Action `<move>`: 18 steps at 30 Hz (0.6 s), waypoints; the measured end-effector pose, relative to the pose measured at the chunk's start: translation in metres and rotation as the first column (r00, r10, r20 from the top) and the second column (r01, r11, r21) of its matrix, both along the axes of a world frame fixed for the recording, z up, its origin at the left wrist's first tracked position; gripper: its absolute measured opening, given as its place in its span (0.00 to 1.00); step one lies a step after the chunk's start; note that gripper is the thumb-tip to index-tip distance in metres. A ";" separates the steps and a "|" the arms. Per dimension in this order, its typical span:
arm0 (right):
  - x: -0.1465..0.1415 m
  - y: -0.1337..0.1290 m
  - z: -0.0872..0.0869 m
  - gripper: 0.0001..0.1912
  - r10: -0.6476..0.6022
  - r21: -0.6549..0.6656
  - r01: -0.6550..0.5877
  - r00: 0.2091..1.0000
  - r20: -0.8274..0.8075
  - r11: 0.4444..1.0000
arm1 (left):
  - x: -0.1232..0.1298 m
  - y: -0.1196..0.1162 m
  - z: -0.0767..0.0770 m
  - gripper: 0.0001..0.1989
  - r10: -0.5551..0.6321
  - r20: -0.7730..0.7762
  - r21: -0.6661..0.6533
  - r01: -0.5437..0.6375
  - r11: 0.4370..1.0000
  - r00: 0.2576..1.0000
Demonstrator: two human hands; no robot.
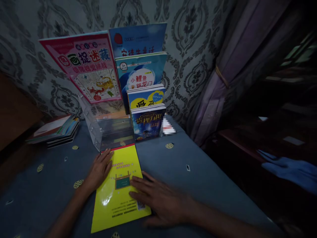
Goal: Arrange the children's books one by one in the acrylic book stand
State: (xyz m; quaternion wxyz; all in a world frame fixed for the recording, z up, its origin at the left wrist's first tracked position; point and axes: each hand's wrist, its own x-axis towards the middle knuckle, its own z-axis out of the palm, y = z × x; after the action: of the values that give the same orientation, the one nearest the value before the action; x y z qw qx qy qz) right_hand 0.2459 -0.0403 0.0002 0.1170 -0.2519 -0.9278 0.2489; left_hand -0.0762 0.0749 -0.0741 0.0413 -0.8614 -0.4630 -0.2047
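Right hand (160, 200) low, palm down, fingers loosely spread, resting on yellow book (121, 205), gripping nothing, left hand (101, 168) flat on its upper left edge, fingers together, clear rack (99, 132) of upright books (146, 79) beyond both hands.

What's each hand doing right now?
Left hand: open, resting on the yellow book.
Right hand: open, fingers over the yellow book's right edge.
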 end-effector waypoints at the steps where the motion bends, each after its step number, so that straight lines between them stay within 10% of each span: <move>1: 0.001 -0.003 0.000 0.37 0.012 -0.006 -0.012 1.000 -0.008 1.000 | 0.000 0.000 0.000 0.24 0.006 0.003 -0.006 -0.006 1.000 1.000; 18: -0.019 -0.002 0.030 0.20 0.064 0.318 -0.139 0.970 0.234 0.938 | -0.001 0.000 0.001 0.23 0.039 0.005 -0.057 -0.038 0.998 0.999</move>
State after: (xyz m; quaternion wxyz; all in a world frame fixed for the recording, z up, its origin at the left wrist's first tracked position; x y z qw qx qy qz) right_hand 0.2265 -0.0425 0.0306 0.0413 -0.2061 -0.9754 0.0656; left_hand -0.0768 0.0748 -0.0736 0.0193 -0.8525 -0.4853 -0.1935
